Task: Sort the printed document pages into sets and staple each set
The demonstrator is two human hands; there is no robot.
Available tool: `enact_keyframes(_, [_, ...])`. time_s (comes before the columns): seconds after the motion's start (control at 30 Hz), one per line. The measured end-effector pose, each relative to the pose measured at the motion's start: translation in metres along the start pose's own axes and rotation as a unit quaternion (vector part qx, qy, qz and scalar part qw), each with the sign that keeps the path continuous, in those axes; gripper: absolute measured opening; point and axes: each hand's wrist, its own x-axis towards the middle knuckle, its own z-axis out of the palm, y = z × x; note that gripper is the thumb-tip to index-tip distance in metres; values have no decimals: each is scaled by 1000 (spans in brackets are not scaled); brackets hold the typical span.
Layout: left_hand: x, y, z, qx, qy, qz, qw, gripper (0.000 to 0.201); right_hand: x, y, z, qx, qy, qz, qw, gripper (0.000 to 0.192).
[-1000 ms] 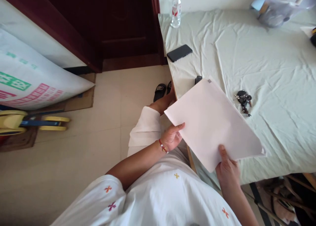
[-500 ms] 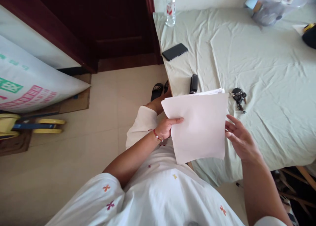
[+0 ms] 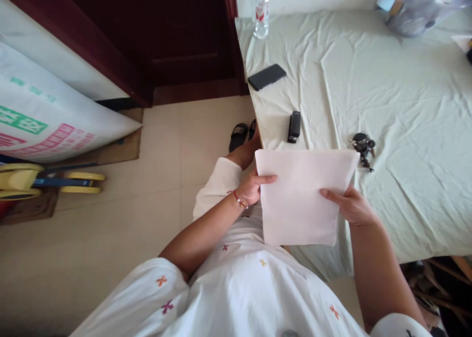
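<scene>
A stack of white paper (image 3: 298,204) is held in front of my body, over the table's near left corner. My left hand (image 3: 252,187) grips its left edge, thumb on top and fingers hidden beneath. On the right edge my right hand (image 3: 352,205) is closed the same way, its thumb lying across the top sheet. Just beyond the paper a black stapler (image 3: 294,126) rests on the cloth. A bunch of keys (image 3: 363,148) lies past the paper's upper right corner.
A pale green cloth (image 3: 413,106) covers the table. Toward its back left are a black phone (image 3: 267,76) and a clear bottle (image 3: 261,13). A translucent container (image 3: 413,13) stands at the back right. On the floor at left lie a large white sack (image 3: 55,111) and a yellow-wheeled object (image 3: 83,182).
My right hand has closed on the paper's right edge, where it was apart with fingers loose. The sheets now lie more evenly together, and the stapler shows fully.
</scene>
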Motion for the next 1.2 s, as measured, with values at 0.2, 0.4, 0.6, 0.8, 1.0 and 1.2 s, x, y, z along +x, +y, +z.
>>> enact_keyframes(0.2, [-2, 14, 9, 95, -91, 42, 990, 59, 3, 7, -6, 5, 7, -26, 1000, 50])
enact_keyframes(0.4, [13, 46, 17, 138, -150, 140, 969, 92, 4, 8, 1, 37, 15, -7, 999, 52])
enact_keyframes(0.6, [43, 40, 19, 141, -141, 133, 971, 50, 23, 11, 5, 32, 7, -54, 998, 57])
enact_keyframes(0.8, [52, 28, 21, 121, -133, 92, 979, 46, 44, 0, -5, -100, 147, -272, 946, 62])
enact_keyframes(1.0, [61, 25, 19, 134, -154, 83, 975, 47, 50, -37, 6, -476, 156, -459, 734, 49])
enact_keyframes(1.2, [64, 25, 18, 142, -147, 107, 973, 44, 56, -49, 21, -569, 114, -446, 682, 35])
